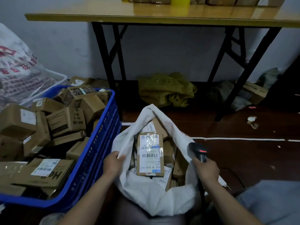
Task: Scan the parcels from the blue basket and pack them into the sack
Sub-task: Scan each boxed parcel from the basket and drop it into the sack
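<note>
A person's left hand [114, 163] pinches the rim of a white sack [146, 197], holding it open, while the right hand [207, 172] grips a black barcode scanner [198, 151]. Between the two hands, a labelled cardboard parcel [150, 155] lies atop others inside the sack. The blue basket [97, 153], heaped with cardboard boxes [66, 120], stands just left of the pinching hand.

I see brown parcels [66, 120] in a blue basket [97, 151], a white sack [146, 192], a black scanner [198, 151] with a red light, and a yellow-brown table [162, 13].
</note>
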